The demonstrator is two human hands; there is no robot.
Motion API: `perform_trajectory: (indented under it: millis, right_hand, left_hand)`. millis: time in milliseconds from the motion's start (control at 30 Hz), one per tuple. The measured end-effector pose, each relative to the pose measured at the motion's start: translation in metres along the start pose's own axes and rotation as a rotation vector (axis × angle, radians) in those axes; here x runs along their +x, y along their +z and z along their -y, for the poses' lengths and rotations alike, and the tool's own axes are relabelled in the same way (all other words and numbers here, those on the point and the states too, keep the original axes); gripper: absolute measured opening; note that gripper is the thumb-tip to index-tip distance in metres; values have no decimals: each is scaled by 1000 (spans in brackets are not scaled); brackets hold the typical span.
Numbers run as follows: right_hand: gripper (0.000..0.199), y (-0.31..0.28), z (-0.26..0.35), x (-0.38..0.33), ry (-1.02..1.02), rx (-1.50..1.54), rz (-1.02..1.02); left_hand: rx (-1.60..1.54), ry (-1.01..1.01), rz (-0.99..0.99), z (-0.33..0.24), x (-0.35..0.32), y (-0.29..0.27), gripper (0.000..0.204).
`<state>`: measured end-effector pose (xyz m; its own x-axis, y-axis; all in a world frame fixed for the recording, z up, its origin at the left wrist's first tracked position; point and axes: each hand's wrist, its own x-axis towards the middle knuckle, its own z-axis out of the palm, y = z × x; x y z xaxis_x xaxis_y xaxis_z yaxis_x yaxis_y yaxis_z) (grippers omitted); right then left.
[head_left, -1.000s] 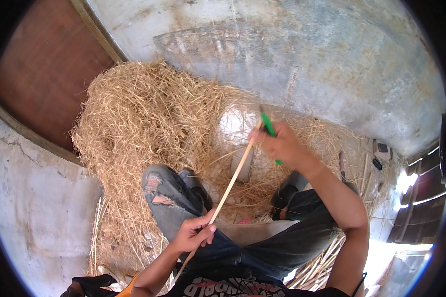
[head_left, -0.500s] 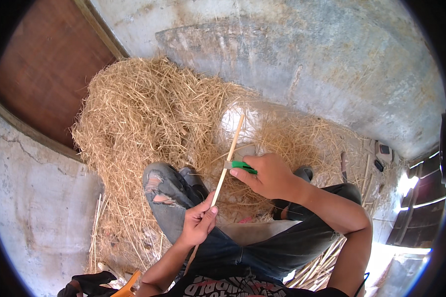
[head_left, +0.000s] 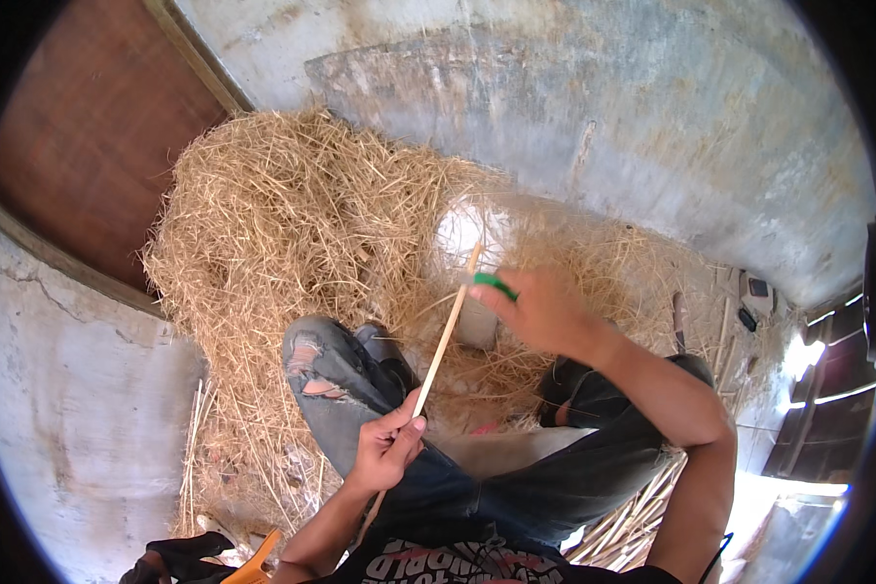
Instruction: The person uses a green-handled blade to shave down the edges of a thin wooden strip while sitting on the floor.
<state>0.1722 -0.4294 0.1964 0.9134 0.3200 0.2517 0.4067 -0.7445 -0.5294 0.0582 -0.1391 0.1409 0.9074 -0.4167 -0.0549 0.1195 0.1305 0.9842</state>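
Observation:
A long, slender bamboo stick (head_left: 439,358) slants up and away from my lap, pale along its upper length and browner at its lower end. My left hand (head_left: 389,451) is closed round the stick's lower part, thumb on top. Near the far tip, my right hand (head_left: 545,307), slightly blurred, grips a green box cutter (head_left: 493,284). Its short grey blade (head_left: 468,278) lies across the stick and seems to touch it. Beneath the stick are my bent knees in torn dark jeans (head_left: 336,394).
A big heap of straw-like shavings (head_left: 292,214) lies to the left, against the wall (head_left: 594,107) and a brown panel (head_left: 97,146). Several thin sticks (head_left: 628,521) are by my right thigh. An orange tool (head_left: 255,560) lies lower left; a phone-like device (head_left: 757,288) is far right.
My right hand has slid the cutter along the stick, away from me toward its far tip. The left hand keeps its hold in nearly the same place.

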Motion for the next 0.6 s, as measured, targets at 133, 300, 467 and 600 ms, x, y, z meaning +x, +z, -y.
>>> perform_trajectory:
  millis: [133, 300, 467, 600]
  right_hand:
    - [48, 3, 16, -4, -37, 60, -101]
    - [52, -4, -25, 12, 126, 57, -115]
    - [47, -30, -23, 13, 192, 117, -178]
    - [51, -12, 27, -9, 45, 93, -89]
  left_hand:
    - [-43, -50, -6, -3, -3, -1, 44]
    - [-63, -65, -1, -4, -4, 1, 43]
    - [-91, -60, 74, -7, -10, -4, 44]
    - [-168, -63, 74, -10, 3, -2, 45]
